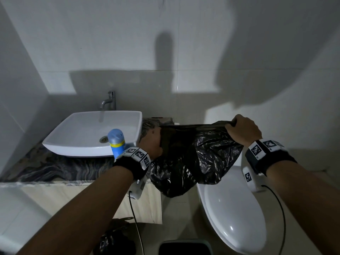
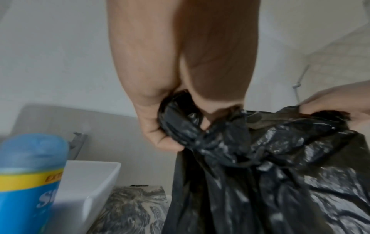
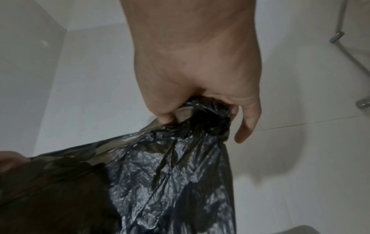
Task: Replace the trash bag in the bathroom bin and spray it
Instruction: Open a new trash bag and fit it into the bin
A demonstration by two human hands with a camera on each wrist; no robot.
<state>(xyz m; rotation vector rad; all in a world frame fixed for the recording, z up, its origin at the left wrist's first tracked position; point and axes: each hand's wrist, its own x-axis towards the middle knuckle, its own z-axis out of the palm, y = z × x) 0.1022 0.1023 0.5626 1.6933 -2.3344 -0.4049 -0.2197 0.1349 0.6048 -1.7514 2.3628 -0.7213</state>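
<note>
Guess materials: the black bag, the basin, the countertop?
Black bag: thin plastic film, glossy; it crinkles, glints, and shows see-through where the left hand and right hand stretch it. Basin: likely glazed ceramic; smooth white, soft sheen. Countertop: veined grey swirls, apparently marble or an imitation.

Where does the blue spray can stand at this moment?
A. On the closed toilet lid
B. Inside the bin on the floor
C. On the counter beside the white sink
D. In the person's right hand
C: the blue spray can stands upright on the counter at the white sink; both hands hold the black trash bag.
</note>
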